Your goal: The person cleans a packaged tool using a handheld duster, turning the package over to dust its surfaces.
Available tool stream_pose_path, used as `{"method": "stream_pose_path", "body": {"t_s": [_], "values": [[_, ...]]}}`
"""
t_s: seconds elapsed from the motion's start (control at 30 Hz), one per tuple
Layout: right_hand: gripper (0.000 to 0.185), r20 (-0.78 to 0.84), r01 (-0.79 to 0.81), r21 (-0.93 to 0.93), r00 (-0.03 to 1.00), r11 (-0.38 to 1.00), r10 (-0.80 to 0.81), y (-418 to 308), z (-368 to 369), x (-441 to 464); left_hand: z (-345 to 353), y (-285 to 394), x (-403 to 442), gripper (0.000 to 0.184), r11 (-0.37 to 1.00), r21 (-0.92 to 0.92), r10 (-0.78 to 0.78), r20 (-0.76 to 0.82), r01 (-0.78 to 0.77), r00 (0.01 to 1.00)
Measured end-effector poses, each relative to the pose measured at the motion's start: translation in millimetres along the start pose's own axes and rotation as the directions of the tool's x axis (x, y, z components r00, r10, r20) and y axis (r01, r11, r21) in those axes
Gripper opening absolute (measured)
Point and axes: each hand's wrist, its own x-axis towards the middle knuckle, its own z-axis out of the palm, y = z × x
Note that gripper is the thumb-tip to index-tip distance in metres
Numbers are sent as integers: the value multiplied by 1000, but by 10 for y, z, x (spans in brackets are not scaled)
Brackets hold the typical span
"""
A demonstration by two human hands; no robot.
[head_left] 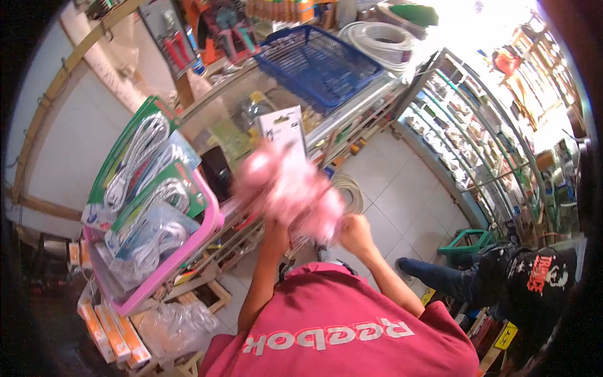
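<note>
A bunched pink cloth (289, 191), smeared by motion, hangs in front of me over the edge of the glass counter. My right hand (355, 232) is closed in a fist at the cloth's right edge and appears to grip it. Of my left hand (276, 230), only the wrist end shows under the cloth; its fingers are hidden. A white card package (284, 129) with a hang hole rises just behind the cloth. Whether a hand holds this package or it rests on the counter, I cannot tell.
To the left, a pink basket (210, 220) holds packaged white cords (141, 147). A blue basket (320, 66) and coiled cable (380, 44) sit on the glass counter (220, 94). Another person's leg (433, 276) is at right, near a green stool (465, 242) and display shelves (465, 125).
</note>
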Motion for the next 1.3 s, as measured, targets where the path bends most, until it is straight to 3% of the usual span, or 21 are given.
{"method": "stream_pose_path", "body": {"t_s": [0.03,0.07,0.13,0.17,0.27,0.3,0.37,0.43,0.5,0.6,0.67,0.73,0.8,0.83,0.9,0.97,1.03,1.07,1.2,1.23,1.3], "values": [[15,-33,-69,13,997,998,70,-5,-13,39,3,155,38,50,948,-295,-135,-30,121,990],[14,-72,-136,25,988,990,138,-35,-25,57,-10,268,62,50,901,-406,-186,-39,155,982],[12,-60,-17,32,998,999,19,-125,-52,-30,-21,418,112,51,858,-495,-192,-62,136,980],[12,-61,35,38,998,999,-33,-145,-51,-71,-31,432,122,53,875,-477,-139,-76,86,987],[11,-80,-22,-46,997,999,18,-51,8,-30,-47,94,67,61,929,-363,-76,22,79,997],[11,-126,-32,16,991,999,34,-111,-18,10,-44,166,85,63,934,-349,-73,35,81,997],[11,-79,-27,96,996,995,35,-147,-26,-28,-24,414,98,63,916,-389,-111,-11,98,994],[12,-38,16,75,999,997,-13,-324,-70,-95,-94,107,-63,64,959,-159,-225,80,236,971],[13,-170,32,84,985,996,-17,-187,32,-48,-81,185,-31,64,946,-189,-253,83,264,964],[15,-254,69,154,967,986,-28,-104,66,-15,32,394,84,63,863,-479,-190,-12,161,982],[13,-233,50,233,973,971,5,-153,104,-80,33,394,104,62,869,-478,-162,-33,127,986],[13,-238,51,158,971,986,-12,-91,166,-86,-35,-43,-64,62,986,-145,-90,-21,86,996],[12,-241,40,77,970,996,-21,-38,192,-134,-37,89,-39,63,988,-121,-101,-9,100,995],[12,-201,-20,128,978,992,46,-47,123,-126,-4,245,20,63,954,-267,-145,-12,136,989],[12,-178,2,142,984,990,23,-64,124,-190,13,352,77,64,892,-403,-217,15,204,976],[12,-144,89,127,987,988,-70,-78,131,-267,13,109,-5,64,864,-421,-276,58,275,959],[11,-206,-17,147,977,989,48,-1,164,-202,24,-194,-90,62,810,-494,-328,63,315,943],[10,-231,-66,156,968,985,101,25,172,-181,27,-156,-73,63,806,-498,-328,75,320,942],[10,-209,48,119,978,992,-22,-25,173,-261,14,176,67,63,868,-402,-283,82,292,956],[10,-285,135,119,954,984,-96,117,288,-250,16,286,110,63,897,-347,-262,82,274,962],[15,-165,-104,133,978,986,126,196,199,-115,34,369,105,64,927,-275,-238,95,255,967]]}}
